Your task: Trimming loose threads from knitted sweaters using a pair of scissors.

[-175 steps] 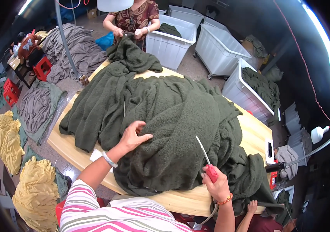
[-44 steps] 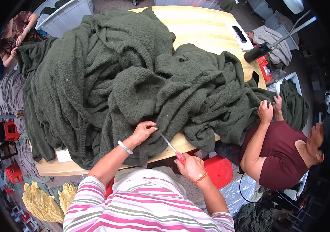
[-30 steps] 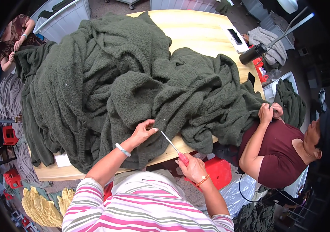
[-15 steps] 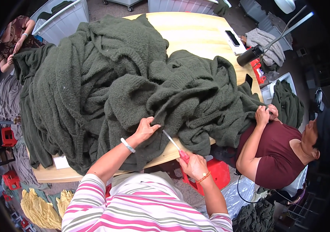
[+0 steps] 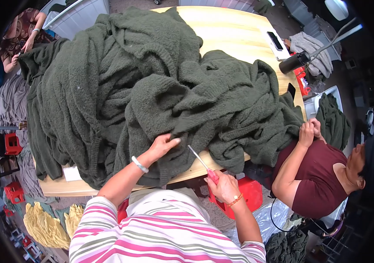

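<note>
A big heap of dark green knit garments covers much of the table before me. At its near edge my left hand has fingers closed on a fold of the knit, thumb pointing right; the fingertips are partly hidden in the cloth. My right hand grips a slim tool with a pink-red handle and a thin metal shaft. The shaft points up and left, its tip close to the cloth just right of my left thumb. I cannot tell whether the tip touches the knit.
At the right, a co-worker in a maroon top handles the heap's right end. Another person holds cloth at the far left. A black lamp and phones lie toward the table's right edge. A red stool stands below the near edge.
The whole view has shifted slightly. The fold beside my left hand has dropped and changed shape, and the tool's tip is a little farther from my left thumb.
</note>
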